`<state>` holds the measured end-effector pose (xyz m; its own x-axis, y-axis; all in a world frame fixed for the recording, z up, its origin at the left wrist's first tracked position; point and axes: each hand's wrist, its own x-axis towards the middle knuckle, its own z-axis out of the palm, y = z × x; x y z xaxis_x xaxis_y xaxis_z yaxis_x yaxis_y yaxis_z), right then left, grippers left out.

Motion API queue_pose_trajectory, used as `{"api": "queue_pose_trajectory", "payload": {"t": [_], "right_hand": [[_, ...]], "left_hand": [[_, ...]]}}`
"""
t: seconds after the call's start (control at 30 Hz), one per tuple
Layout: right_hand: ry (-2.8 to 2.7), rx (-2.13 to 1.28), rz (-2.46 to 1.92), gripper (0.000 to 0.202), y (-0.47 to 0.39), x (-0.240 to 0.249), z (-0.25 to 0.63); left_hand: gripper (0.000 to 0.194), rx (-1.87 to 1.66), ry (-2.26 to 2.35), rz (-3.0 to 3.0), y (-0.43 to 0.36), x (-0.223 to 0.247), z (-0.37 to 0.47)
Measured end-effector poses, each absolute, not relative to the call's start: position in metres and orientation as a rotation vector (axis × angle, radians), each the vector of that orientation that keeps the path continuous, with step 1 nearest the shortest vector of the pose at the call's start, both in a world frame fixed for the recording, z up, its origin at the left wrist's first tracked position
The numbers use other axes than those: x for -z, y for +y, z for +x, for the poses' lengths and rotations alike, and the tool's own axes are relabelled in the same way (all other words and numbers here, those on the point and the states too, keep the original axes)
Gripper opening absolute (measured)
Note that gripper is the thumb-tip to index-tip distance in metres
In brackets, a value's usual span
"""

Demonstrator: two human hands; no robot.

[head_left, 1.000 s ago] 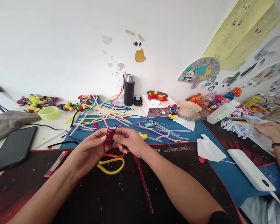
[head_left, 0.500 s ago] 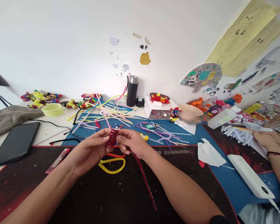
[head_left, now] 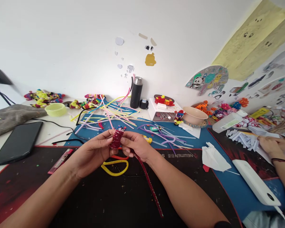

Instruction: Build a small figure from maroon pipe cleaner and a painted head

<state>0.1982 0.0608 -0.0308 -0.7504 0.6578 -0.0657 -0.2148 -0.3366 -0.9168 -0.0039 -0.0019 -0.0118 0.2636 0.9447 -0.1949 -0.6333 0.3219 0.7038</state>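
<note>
Between my two hands, above the black mat [head_left: 90, 196], is a small figure [head_left: 117, 138] wound from dark red pipe cleaner, with blue and white bits at its top. My left hand [head_left: 98, 150] pinches it from the left, thumb across its front. From the other side my right hand [head_left: 136, 144] presses thumb and fingers against it. A long dark red pipe cleaner end [head_left: 149, 182] trails from under my right hand down over the mat. Just below the hands lie a bent yellow pipe cleaner [head_left: 116, 173] and an orange-red one [head_left: 118, 157], partly covered.
Loose pipe cleaners [head_left: 114, 110] spread behind the hands, near a black thermos [head_left: 136, 93]. A phone [head_left: 17, 144] lies left, a white power bank [head_left: 256, 182] and tissue [head_left: 215, 158] right. Another person's hand [head_left: 269, 147] rests at far right by white paper strips [head_left: 243, 138].
The view has shifted slightly, so most things sit a little further right. Both hands keep their hold on the red figure, and the trailing end still hangs down.
</note>
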Motion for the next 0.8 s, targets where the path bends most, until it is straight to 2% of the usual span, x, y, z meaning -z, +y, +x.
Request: {"api": "queue_pose_trajectory", "payload": {"t": [0.23,0.43,0.7,0.8], "right_hand": [[-1.318,-2.127,-0.552,0.063,0.0597,0.0283,0.1981],[-1.297,-2.131,-0.528,0.059,0.0603,0.0295,0.1979],[-1.292,-2.149,-0.495,0.057,0.0597,0.0319,0.1977],[-1.28,-2.154,-0.507,0.057,0.0596,0.0319,0.1976]], "left_hand": [[0.029,-1.196,0.708,0.601,-0.0017,0.0151,-0.0036],[0.04,-1.269,0.772,0.644,-0.0007,0.0139,0.0005],[0.038,-1.233,0.75,0.612,0.0,0.0107,0.0004],[0.029,-1.24,0.728,0.616,0.0,0.0108,0.0005]]}}
